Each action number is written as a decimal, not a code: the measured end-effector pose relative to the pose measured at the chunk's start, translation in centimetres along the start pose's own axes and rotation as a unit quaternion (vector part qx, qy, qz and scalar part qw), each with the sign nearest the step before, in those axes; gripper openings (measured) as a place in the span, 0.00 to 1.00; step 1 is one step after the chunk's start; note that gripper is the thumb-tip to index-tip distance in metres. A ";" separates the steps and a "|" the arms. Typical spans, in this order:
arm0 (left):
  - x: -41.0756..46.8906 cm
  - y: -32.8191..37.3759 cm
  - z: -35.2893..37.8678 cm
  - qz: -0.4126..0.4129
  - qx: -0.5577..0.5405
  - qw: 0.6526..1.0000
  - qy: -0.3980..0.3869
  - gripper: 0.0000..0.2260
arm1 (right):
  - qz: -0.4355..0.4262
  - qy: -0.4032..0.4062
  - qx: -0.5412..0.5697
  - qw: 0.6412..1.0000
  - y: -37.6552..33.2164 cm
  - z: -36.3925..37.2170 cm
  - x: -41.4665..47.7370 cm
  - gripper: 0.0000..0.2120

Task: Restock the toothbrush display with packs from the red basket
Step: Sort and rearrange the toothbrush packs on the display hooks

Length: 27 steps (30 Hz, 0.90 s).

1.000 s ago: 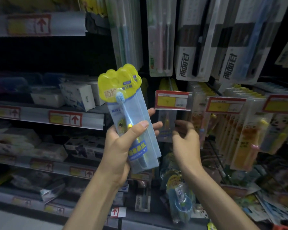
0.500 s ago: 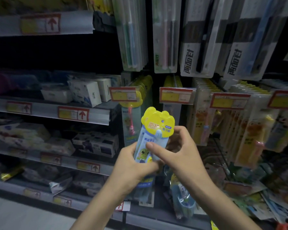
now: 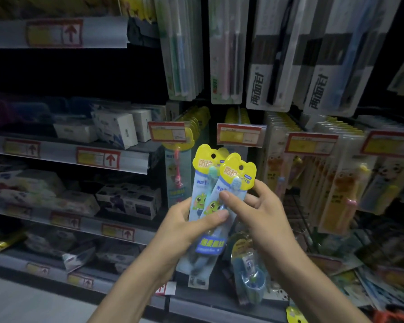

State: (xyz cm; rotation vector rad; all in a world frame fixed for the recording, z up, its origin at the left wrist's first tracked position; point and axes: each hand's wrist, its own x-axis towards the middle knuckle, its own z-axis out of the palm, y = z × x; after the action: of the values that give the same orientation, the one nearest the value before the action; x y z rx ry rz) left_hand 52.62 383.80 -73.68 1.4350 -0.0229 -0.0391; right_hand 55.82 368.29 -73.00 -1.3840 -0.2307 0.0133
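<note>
Two children's toothbrush packs with yellow bear-shaped tops fan apart in front of me. My left hand (image 3: pixel 187 226) grips the stack low down, thumb across the front. The front pack (image 3: pixel 233 177) tilts right, pinched between thumb and fingers of my right hand (image 3: pixel 264 213). The rear pack (image 3: pixel 202 166) stands more upright behind it. Matching yellow-topped packs hang on two display hooks (image 3: pixel 191 127) just above, behind red and yellow price tags (image 3: pixel 240 135). A sliver of the red basket (image 3: pixel 392 319) shows at the bottom right corner.
Tall adult toothbrush packs (image 3: pixel 268 57) hang overhead. More children's packs (image 3: pixel 336 173) crowd the hooks to the right. Shelves of boxed goods (image 3: pixel 117 129) run along the left. Loose packs (image 3: pixel 250 271) lie jumbled on the bottom ledge below my hands.
The packs came down from high in my left hand to chest height. My right hand joined them and has now pulled the front pack sideways off the stack.
</note>
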 end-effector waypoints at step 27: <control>4.6 1.8 1.3 0.196 -0.110 0.972 0.068 0.07 | -0.021 -0.013 -0.109 0.994 0.1 -5.0 1.4 0.19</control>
State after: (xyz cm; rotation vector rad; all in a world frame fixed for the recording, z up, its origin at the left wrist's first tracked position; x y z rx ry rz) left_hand 57.22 382.57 -71.70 1.1882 -0.1825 0.3716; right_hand 58.02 363.68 -73.71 -1.5972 -0.2896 -0.0308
